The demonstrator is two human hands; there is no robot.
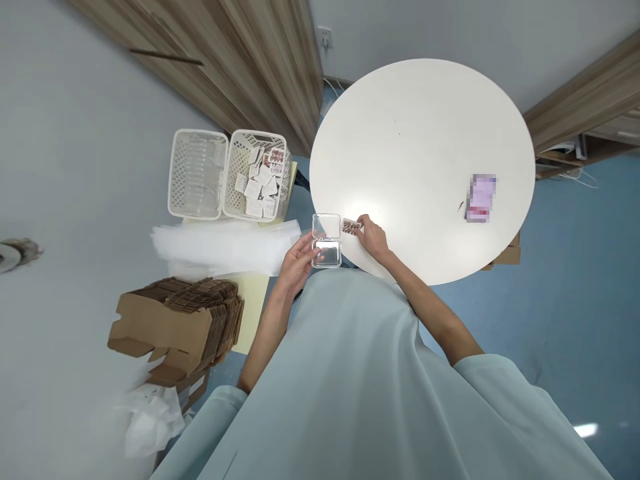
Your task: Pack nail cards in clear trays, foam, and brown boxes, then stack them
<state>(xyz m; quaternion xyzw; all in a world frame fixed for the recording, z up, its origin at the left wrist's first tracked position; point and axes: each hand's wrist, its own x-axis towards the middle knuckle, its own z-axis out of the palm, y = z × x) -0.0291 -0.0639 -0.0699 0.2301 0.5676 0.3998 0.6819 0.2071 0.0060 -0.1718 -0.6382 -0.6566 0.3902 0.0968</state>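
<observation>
My left hand [299,262] grips a clear hinged plastic box [327,228] by its left side, near the table's front left edge. The box's lid is swung up, and both halves look bare inside. Between the fingers of my right hand [373,238] is a small card with rows of brown-red pieces [351,227], just right of the box. Whether the card touches the box I cannot tell. Both hands are near the rim of the round white table [425,133].
Left of the table, one white basket [171,175] holds clear plastic boxes; another white basket [231,193] holds several small cards and packets. White sheeting [220,250] and stacked folded cardboard boxes [165,323] lie nearer me. A blurred-out purple item [483,197] rests at the table's right.
</observation>
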